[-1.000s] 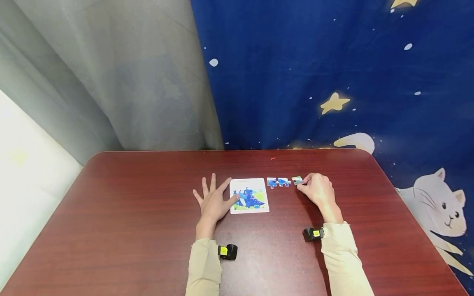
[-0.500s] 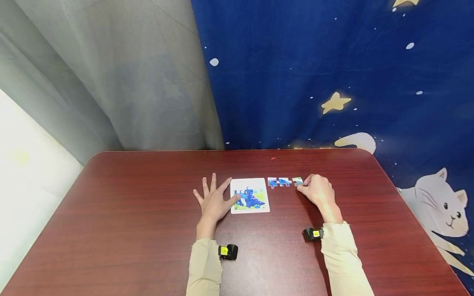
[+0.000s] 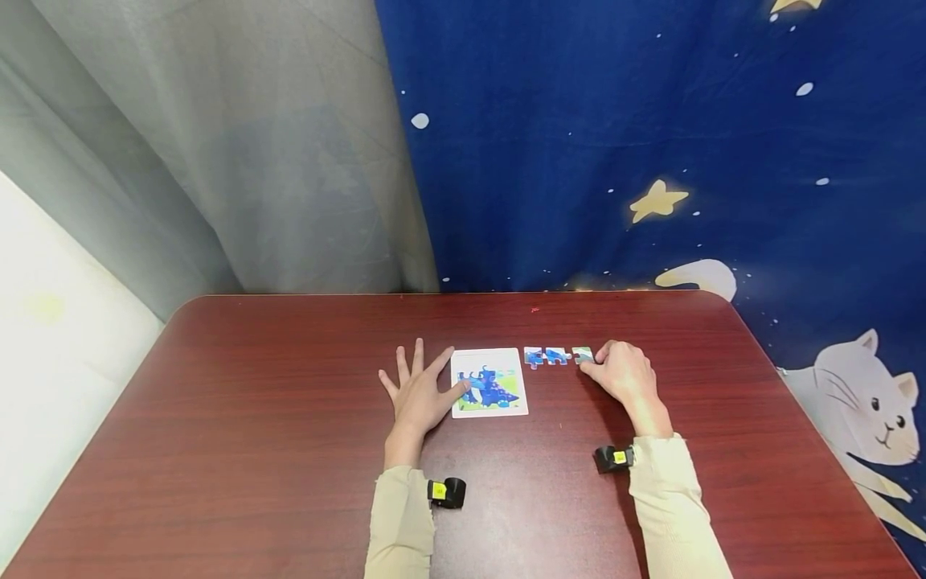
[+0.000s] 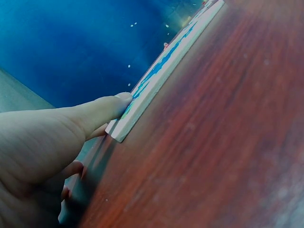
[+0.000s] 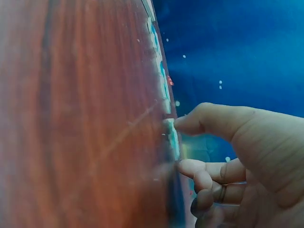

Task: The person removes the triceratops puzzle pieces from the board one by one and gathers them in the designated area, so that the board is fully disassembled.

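Observation:
A square puzzle board (image 3: 489, 356) with a white border and a blue creature picture lies flat on the table. My left hand (image 3: 419, 400) is at its left side, fingers spread and straight, the thumb (image 4: 107, 108) resting on the board's edge in the left wrist view. To the board's right, two blue puzzle pieces (image 3: 555, 356) lie in a row. A green and white puzzle piece (image 3: 582, 354) lies at the row's right end, a small gap apart. My right hand (image 3: 625, 374) pinches this piece on the table between thumb and curled index finger, which partly cover it.
The brown table (image 3: 275, 418) reaches back to a grey curtain (image 3: 304, 145) and a blue starry curtain (image 3: 535, 145). A tiny red scrap (image 3: 535, 310) lies near the far edge. Each wrist bears a small black camera (image 3: 448, 493).
The green and white piece has turned slightly and now sits squarer to the row, my right fingers staying on it. My left hand keeps its place on the board.

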Available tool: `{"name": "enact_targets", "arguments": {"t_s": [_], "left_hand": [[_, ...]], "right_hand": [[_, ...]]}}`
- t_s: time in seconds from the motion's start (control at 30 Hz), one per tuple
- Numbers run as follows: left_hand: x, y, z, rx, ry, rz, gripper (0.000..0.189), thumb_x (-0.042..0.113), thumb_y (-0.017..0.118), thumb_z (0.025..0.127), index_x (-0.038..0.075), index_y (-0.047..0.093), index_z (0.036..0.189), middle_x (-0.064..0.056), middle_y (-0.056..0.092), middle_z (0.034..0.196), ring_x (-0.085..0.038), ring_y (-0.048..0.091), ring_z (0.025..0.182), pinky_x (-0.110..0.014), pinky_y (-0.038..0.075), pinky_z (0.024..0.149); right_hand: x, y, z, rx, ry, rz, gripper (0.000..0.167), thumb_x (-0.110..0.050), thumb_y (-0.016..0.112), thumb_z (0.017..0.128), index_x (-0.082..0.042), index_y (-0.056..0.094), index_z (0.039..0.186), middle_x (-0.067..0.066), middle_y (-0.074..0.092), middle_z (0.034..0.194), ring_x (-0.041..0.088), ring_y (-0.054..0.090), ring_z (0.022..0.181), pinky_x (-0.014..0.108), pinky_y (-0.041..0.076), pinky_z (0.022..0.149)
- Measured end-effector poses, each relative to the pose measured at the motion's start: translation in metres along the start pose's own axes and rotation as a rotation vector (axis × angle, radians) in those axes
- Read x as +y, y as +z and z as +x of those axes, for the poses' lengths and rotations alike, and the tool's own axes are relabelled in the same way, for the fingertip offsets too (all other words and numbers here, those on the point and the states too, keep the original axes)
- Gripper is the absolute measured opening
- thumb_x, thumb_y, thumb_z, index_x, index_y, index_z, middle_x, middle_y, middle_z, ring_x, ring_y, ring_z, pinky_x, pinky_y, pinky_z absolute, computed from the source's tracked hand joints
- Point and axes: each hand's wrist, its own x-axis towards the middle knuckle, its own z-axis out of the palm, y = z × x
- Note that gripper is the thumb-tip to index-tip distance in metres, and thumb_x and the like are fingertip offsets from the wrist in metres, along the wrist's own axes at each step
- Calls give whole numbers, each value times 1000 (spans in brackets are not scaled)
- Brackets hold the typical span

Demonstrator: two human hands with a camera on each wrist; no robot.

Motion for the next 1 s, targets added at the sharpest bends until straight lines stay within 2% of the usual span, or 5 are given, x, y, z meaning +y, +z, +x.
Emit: {"name": "enact_targets", "arguments": {"t_s": [0.3,0.4,0.57,0.8,1.0], "left_hand": [[-3,1,-1,-3,-5,0,66,50,65,81,26,46,139,-16,13,153,-40,-5,138,-67,-12,97],[-4,2,-3,-8,-15,-4,66,51,64,81,27,45,139,-15,12,154,-39,-6,138,-66,-13,98],[-4,3,-3,-12,-17,-1,66,51,64,81,26,46,139,-15,12,153,-40,-6,138,-67,-12,97],[-1,3,-1,-6,-5,17,64,50,64,81,25,48,138,-17,15,153,-41,-3,138,-68,-9,97],[0,0,0,-19,3,26,66,53,62,82,25,46,139,-16,13,153,-41,-4,138,-68,-10,97]], "right_hand": [[-27,-1,-4,128,-282,85,14,-21,65,81,-9,62,76,3,56,73,21,53,68,38,43,64],[-50,9,-9,60,-403,100,7,-16,64,80,-11,63,76,0,55,73,17,51,67,33,43,64],[-91,32,-19,-162,-568,89,7,-17,67,81,-12,64,83,-4,53,73,11,48,65,28,43,60],[-121,55,-17,-314,-585,51,28,-17,71,81,-7,63,106,1,54,78,13,47,67,29,42,62],[-120,63,-10,-410,-548,245,22,-6,70,82,-5,63,103,0,52,69,12,46,56,25,41,54]]}}
